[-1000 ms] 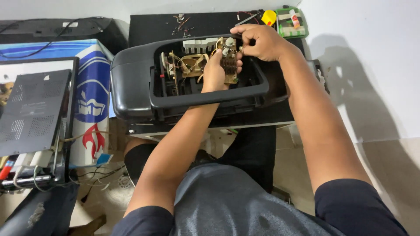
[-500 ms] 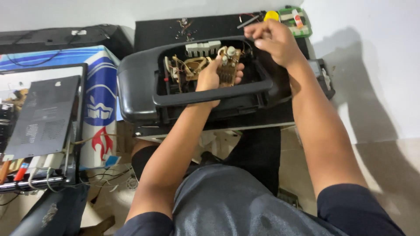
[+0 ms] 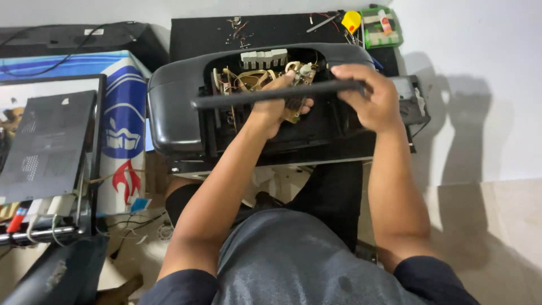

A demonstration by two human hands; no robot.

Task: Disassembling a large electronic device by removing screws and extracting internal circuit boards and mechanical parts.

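Forearms rise from the near edge toward a dark plastic appliance casing [image 3: 169, 107] that rests across the person's lap, against the black bench [image 3: 197, 31] behind it. The casing is opened, showing copper-coloured wiring and a pale row of keys [image 3: 264, 58] inside. Its carrying handle [image 3: 237, 97], a slim dark bar, crosses the opening from left to right.

The left hand [image 3: 276, 104] reaches under that bar into the cavity, fingers curled shut around a small circuit board with a metal part [image 3: 299, 73]. The right hand [image 3: 370, 96] is closed over the right end of the handle, thumb on the near side.

To do this well, I judge the right hand should keep the casing steady while the left eases the board gently, since thin wires run from it to the other parts and a sharp pull could tear them. Holding the board by its edges would spare the solder side.

At left, near, a black perforated metal cover [image 3: 42, 141] lies on a stack, with a blue and white carton [image 3: 121, 113] just beyond. At the far right of the bench sit a yellow-capped tool [image 3: 351, 21] and a small green case [image 3: 381, 25].
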